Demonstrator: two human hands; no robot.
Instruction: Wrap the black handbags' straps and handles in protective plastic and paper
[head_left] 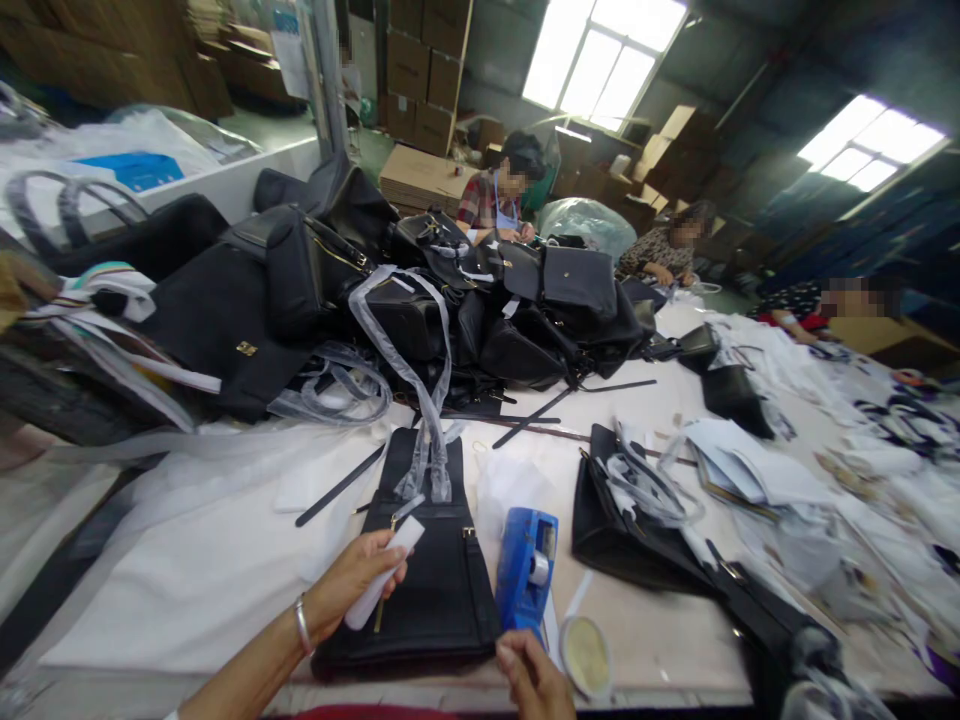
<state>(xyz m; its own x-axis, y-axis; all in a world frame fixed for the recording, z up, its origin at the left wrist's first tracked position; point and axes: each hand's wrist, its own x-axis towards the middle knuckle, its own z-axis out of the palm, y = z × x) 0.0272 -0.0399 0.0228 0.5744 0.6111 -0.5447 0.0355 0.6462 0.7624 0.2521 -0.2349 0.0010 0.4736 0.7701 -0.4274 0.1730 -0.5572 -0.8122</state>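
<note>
My left hand [367,575] is closed around a flat white strip [384,580], held over the black bag in front of me. That black bag [442,580] lies flat, with a gold zipper down its front, a side buckle, and straps in clear plastic wrap [431,440] stretching from its top. By the bag's lower right corner is my right hand [534,680], fingers curled together; whatever they pinch, if anything, is hidden. A blue tape dispenser [527,570] stands just beyond it, and a round tin with a yellowish surface [586,655] sits to its right.
A big heap of black bags [450,310] fills the table's far side. Another black bag [637,520] lies at right, near white papers [750,465]. Loose black straps [532,418] lie between. Several co-workers sit beyond, among them a person in a plaid shirt [480,200].
</note>
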